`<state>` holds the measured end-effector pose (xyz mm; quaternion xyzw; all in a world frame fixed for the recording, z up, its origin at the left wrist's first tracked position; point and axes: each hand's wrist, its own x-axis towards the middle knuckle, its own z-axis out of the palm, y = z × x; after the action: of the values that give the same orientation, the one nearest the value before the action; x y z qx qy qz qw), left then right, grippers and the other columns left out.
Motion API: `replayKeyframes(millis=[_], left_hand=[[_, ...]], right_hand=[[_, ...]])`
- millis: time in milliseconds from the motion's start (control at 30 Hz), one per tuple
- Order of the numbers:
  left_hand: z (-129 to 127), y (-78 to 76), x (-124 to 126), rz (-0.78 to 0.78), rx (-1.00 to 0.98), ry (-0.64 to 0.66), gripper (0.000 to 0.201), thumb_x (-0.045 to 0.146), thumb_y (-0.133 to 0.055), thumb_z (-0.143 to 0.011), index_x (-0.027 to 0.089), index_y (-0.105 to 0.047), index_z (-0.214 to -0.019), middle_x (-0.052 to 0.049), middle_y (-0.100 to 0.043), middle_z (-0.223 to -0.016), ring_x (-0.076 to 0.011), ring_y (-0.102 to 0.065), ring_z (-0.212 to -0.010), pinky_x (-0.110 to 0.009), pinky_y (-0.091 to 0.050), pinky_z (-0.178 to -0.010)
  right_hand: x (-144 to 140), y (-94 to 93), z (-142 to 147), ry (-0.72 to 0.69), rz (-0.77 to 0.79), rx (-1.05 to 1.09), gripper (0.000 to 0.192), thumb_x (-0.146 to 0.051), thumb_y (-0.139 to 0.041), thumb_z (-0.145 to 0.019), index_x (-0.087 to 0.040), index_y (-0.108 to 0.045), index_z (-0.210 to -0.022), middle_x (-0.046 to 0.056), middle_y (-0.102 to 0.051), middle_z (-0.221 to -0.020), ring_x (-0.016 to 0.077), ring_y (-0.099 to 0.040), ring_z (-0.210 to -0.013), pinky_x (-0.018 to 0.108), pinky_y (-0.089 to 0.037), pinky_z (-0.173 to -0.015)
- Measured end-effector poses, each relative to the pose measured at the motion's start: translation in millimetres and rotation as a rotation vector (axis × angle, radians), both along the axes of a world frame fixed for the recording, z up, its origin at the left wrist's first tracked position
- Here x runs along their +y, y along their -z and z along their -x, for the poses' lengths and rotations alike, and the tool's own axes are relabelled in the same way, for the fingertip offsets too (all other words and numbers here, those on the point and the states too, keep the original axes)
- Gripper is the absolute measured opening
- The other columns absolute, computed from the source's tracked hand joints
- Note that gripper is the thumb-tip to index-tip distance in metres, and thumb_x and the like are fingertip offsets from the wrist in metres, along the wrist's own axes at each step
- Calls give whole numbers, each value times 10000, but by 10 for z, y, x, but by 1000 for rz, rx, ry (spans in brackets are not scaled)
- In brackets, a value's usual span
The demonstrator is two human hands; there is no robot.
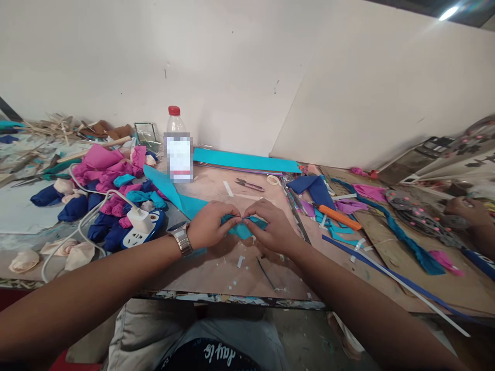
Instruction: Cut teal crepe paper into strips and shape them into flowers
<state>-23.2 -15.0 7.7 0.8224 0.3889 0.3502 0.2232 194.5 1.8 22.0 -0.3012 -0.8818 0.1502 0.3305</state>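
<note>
A person seated at a cluttered bench (211,185) works a turquoise strip (189,207) with two bare hands, the left grip (209,225) and right grip (270,226) meeting fingertip to fingertip near the middle of the work surface. Each is closed in a tight pinch, thumb against finger, on the gathered turquoise material between them; the strip runs out from the left grip toward the far left, where its end stands close to a red-capped bottle (176,123). A metal watch (181,238) circles the left wrist. To the left, a heap of bunched pink and navy pieces (112,175) spreads across the surface, a white cable (83,224) winding over it to a plug (141,219) seated in a blue-and-white power strip (133,238). Cream-colored bunched pieces (23,262) lie at the near left edge. On the far side, beyond the hands, a flat turquoise band (247,161) lies along the foot of the wall, with a small pair of snips (250,185) and a ring of tape (273,180) nearer. At right, an orange-handled cutter (340,217) rests among colored scraps beside a folded navy piece (315,190), while a long dark teal strip (398,234) crosses brown cardboard (371,221). At far right, another person's hand (462,211) is partly in view, its details blurred.
</note>
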Motion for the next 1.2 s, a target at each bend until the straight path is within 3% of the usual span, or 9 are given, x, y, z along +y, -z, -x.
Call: replayKeyframes(millis=[233, 667, 833, 1000, 1200], left_hand=[[-3, -46, -14, 141, -93, 19, 199, 347, -572, -955, 200, -706, -940, -14, -752, -933, -172, -668, -867, -301, -467, -798], [-2, -40, -9, 160, -79, 4, 192, 327, -572, -940, 197, -705, -895, -4, -744, -879, -172, -663, -821, -298, -470, -764], [-4, -4, -10, 96, -61, 14, 224, 367, -555, -967, 205, -705, -924, -12, -745, -902, -176, -660, -841, -302, -464, -774], [-4, 2, -17, -61, 41, -14, 241, 370, -532, -989, 195, -690, -939, -41, -734, -905, -212, -635, -889, -361, -434, -854], [-22, -15, -36, -132, 105, -10, 229, 345, -512, -1000, 192, -673, -947, -57, -725, -903, -228, -621, -901, -395, -418, -900]], right_hand=[[3, 7, 4, 4, -29, 8, 63, -243, -595, -949, -217, -644, -921, 51, -694, -872, 208, -596, -855, 369, -453, -794], [-4, -53, -16, -38, -159, -146, 88, -261, -588, -953, -227, -668, -961, 85, -717, -950, 241, -605, -915, 421, -475, -859], [-12, -27, -1, 5, 7, -40, 111, -258, -605, -939, -204, -675, -873, 66, -698, -860, 210, -612, -851, 360, -466, -789], [-23, -21, 16, 120, 229, 6, 130, -288, -655, -894, -192, -701, -821, 41, -701, -815, 183, -618, -786, 310, -443, -718], [-34, -32, 36, 128, 353, 19, 159, -308, -635, -889, -180, -698, -817, 28, -685, -795, 169, -603, -758, 283, -431, -687]])
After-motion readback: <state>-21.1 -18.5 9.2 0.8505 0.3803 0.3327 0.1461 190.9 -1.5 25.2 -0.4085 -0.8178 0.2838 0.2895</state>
